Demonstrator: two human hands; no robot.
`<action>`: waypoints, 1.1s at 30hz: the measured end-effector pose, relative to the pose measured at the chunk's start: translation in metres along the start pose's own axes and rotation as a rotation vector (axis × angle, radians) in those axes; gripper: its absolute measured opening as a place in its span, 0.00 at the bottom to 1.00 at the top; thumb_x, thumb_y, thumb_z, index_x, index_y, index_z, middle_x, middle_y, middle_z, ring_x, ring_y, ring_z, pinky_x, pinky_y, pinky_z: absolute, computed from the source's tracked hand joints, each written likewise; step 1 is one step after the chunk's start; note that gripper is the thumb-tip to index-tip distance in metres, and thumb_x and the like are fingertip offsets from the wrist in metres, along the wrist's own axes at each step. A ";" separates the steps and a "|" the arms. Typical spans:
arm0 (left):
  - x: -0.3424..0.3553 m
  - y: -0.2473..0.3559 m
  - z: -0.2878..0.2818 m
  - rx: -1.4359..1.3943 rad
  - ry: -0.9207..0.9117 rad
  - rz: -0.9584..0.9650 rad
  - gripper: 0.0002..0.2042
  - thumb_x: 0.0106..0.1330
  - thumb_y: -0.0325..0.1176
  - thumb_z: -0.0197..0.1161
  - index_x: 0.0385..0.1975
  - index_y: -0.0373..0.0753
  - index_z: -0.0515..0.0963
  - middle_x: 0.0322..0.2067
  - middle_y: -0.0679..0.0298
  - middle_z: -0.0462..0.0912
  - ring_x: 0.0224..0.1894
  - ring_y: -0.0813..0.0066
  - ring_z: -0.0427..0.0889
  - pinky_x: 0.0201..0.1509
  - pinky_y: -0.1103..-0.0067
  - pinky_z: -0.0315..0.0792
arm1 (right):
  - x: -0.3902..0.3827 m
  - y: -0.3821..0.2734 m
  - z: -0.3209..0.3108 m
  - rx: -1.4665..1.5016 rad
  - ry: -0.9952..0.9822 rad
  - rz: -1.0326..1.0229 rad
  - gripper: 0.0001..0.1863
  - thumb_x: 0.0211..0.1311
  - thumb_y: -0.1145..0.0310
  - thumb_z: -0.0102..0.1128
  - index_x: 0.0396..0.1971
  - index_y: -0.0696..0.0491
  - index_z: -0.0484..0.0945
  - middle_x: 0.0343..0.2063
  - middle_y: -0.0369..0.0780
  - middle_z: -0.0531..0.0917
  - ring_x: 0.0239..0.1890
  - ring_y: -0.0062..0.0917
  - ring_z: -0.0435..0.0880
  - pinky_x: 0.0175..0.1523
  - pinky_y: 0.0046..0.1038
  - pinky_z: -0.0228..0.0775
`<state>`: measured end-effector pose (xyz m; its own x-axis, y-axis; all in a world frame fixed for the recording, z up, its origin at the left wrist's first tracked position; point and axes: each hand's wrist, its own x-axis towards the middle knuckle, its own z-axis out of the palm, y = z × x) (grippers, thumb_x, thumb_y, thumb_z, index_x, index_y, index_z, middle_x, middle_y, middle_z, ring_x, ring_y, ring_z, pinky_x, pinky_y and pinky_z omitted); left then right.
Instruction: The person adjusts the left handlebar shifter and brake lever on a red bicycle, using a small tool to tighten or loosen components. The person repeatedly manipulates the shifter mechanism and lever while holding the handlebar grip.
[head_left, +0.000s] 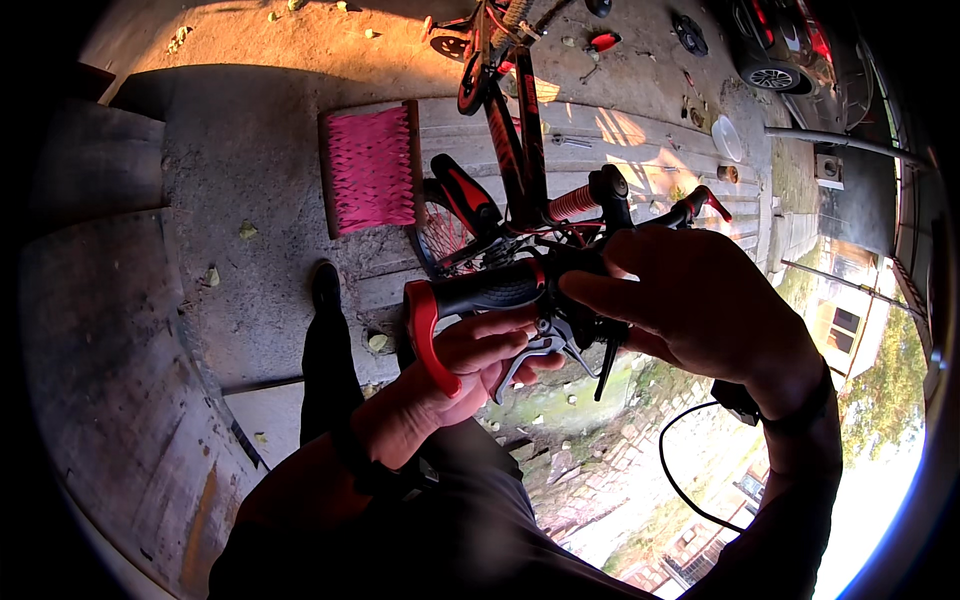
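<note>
A black and red bicycle (pixel 505 150) lies across the middle, its handlebar near me. The near end has a black grip (pixel 485 290) with a curved red bar end (pixel 422 330) and a silver brake lever (pixel 538 347) below. My left hand (pixel 460 365) is under the grip with fingers curled at the brake lever, beside the red bar end. My right hand (pixel 690 300) is closed around the dark lever mount just right of the grip, partly hiding it; its fingertips are in shadow.
A pink woven stool (pixel 368 168) stands left of the bicycle. Behind are a white tub (pixel 727 138), scattered parts (pixel 605 42) and a parked car (pixel 790 55) at top right. A metal pole (pixel 845 137) crosses the right side. Worn boards (pixel 110 380) line the left.
</note>
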<state>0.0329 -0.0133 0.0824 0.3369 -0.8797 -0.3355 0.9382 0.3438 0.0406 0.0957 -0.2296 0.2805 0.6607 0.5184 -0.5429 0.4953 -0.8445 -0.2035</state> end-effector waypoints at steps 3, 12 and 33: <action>0.000 -0.001 -0.002 -0.016 -0.006 0.004 0.19 0.73 0.29 0.57 0.64 0.35 0.73 0.58 0.55 0.80 0.55 0.57 0.84 0.48 0.73 0.80 | 0.007 -0.001 0.002 -0.032 0.221 -0.072 0.18 0.55 0.65 0.66 0.47 0.50 0.80 0.40 0.39 0.80 0.46 0.31 0.82 0.47 0.32 0.78; -0.004 0.007 0.014 -0.036 0.042 0.003 0.19 0.73 0.28 0.57 0.62 0.38 0.74 0.57 0.56 0.80 0.55 0.56 0.84 0.50 0.72 0.79 | 0.008 0.004 0.004 0.102 0.232 -0.039 0.16 0.55 0.60 0.68 0.37 0.55 0.79 0.38 0.40 0.80 0.44 0.34 0.83 0.48 0.34 0.78; -0.002 0.003 0.003 -0.002 -0.015 -0.010 0.20 0.72 0.31 0.60 0.63 0.38 0.73 0.58 0.57 0.80 0.56 0.54 0.83 0.47 0.70 0.77 | 0.003 -0.013 0.004 -0.067 -0.065 0.140 0.34 0.52 0.45 0.71 0.48 0.56 0.75 0.35 0.41 0.77 0.39 0.36 0.80 0.43 0.36 0.73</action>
<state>0.0352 -0.0115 0.0864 0.3290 -0.8879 -0.3214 0.9412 0.3359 0.0356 0.0891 -0.2176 0.2782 0.6890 0.3841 -0.6146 0.4384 -0.8961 -0.0685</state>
